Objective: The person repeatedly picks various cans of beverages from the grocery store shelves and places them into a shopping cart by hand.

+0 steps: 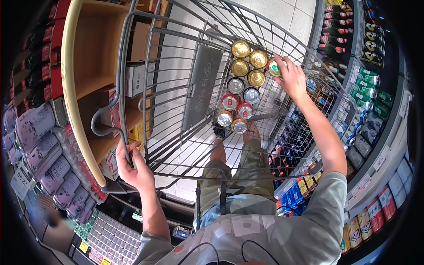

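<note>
A can with a green tab (274, 68) stands in the far row inside the metal shopping cart (229, 179), gripped from above by my right hand (291, 79). Beside it are several upright cans: gold-topped ones (256, 78) at the far end, then silver-topped ones (251, 95), red-rimmed ones (229, 102) and more silver-topped ones (224, 118) nearer me. They stand close together in rows on the wire floor. My left hand (134, 165) is closed round the grey bar at the cart's left end, its fingers partly hidden.
A grey plastic flap (203, 88) hangs inside the cart's left part. On the right, a shelf (375, 165) carries green cans (365, 88), bottles (335, 31) and packs. A wooden display unit (99, 44) and purple packs (57, 174) stand on the left. Pale floor tiles (296, 17) show beyond.
</note>
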Demonstrator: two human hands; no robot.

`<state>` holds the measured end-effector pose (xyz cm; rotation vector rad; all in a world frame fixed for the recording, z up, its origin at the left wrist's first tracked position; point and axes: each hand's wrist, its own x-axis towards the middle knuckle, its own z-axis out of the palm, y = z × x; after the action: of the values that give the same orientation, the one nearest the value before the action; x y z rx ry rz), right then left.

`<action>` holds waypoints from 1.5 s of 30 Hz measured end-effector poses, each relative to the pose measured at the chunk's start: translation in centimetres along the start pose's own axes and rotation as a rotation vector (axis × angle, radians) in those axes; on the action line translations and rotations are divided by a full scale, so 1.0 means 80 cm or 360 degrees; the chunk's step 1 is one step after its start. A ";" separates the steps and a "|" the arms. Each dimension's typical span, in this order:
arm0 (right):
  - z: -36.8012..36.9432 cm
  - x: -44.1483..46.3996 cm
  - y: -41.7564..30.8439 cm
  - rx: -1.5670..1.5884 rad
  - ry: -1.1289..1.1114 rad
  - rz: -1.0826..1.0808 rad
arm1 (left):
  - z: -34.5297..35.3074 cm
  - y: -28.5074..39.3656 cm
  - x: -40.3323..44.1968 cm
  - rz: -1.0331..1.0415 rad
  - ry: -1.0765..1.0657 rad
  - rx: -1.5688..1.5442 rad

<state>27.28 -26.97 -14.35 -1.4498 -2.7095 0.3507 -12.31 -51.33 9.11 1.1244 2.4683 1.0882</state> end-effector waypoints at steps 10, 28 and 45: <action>0.007 0.003 0.009 -0.0035 0.0047 -0.0085 | -0.002 -0.004 0.004 0.0166 -0.0100 0.0070; 0.005 -0.006 -0.005 -0.0003 0.0101 -0.0049 | -0.003 -0.005 0.005 0.0204 -0.0112 0.0076; 0.000 -0.027 -0.008 -0.0098 0.0131 0.0038 | 0.002 0.003 0.001 -0.0033 0.0016 -0.0017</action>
<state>27.96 -29.13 -14.05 -1.4784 -2.6626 0.2054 -12.13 -51.05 9.18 1.0904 2.4733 1.1027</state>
